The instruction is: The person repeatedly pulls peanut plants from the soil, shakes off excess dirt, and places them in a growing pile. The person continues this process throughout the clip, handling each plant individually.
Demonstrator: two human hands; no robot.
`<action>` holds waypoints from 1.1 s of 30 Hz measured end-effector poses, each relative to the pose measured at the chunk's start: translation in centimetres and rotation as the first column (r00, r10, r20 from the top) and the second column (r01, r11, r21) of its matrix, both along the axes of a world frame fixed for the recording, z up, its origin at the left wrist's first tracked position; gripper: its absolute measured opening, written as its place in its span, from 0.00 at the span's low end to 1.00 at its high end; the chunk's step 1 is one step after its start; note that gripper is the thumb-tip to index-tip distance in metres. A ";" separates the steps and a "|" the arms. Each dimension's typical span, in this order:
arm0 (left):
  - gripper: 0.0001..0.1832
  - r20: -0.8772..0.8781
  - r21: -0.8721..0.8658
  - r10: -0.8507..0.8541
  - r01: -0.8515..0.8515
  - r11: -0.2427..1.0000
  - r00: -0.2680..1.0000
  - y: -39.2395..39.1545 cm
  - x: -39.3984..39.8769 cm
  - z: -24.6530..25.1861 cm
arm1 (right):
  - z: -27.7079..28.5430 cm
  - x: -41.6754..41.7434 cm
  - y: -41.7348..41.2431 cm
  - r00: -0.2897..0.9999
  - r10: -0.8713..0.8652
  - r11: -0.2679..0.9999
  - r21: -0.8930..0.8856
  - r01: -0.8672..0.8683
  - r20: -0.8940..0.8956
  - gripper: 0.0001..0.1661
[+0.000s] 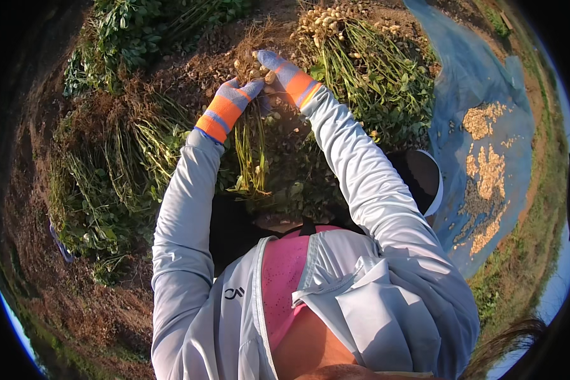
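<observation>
In the head view both hands wear grey gloves with orange bands. My left hand [232, 105] is closed around a bunch of pulled peanut plants [251, 147], whose green-yellow stems hang down below it. At the roots of this bunch are several peanut pods [257, 72], just above my left hand's fingers. My right hand [287, 76] is at the right side of these pods, its fingers touching the root end; whether it grips a pod is hidden.
A pile of peanut plants with pods [375, 71] lies at upper right, more uprooted plants [109, 161] at left, and leafy plants [123, 38] at upper left. A blue sheet [449, 142] on the right bears scattered peanuts [489, 171]. Brown soil [190, 71] lies between the piles.
</observation>
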State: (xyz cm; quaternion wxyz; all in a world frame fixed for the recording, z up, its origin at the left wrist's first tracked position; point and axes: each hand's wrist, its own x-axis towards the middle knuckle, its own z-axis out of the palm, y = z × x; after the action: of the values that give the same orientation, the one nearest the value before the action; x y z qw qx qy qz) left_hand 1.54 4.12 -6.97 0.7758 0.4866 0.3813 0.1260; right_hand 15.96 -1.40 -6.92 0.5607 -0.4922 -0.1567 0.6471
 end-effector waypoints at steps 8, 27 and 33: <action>0.07 -0.273 0.766 0.055 0.182 0.617 0.960 -0.4 1.9 -7.2 | -3.1 -2.1 2.6 0.712 -0.458 0.888 0.231 0.398 0.533 0.17; 0.09 -0.057 0.707 0.018 0.028 0.707 0.998 1.2 1.9 -7.4 | -0.9 1.9 4.1 -0.486 0.200 0.882 -0.372 -0.288 0.851 0.26; 0.10 -0.251 0.681 0.113 0.093 0.726 0.961 -1.3 3.9 -2.4 | -2.7 4.2 3.3 -0.462 0.155 0.917 -0.301 -0.260 0.873 0.21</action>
State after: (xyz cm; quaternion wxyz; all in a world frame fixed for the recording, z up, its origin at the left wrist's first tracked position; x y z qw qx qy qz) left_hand 5.39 2.79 -9.32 0.4788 0.7497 0.4139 0.1933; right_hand 20.20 1.87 -9.59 0.0456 -0.7434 -0.6665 0.0335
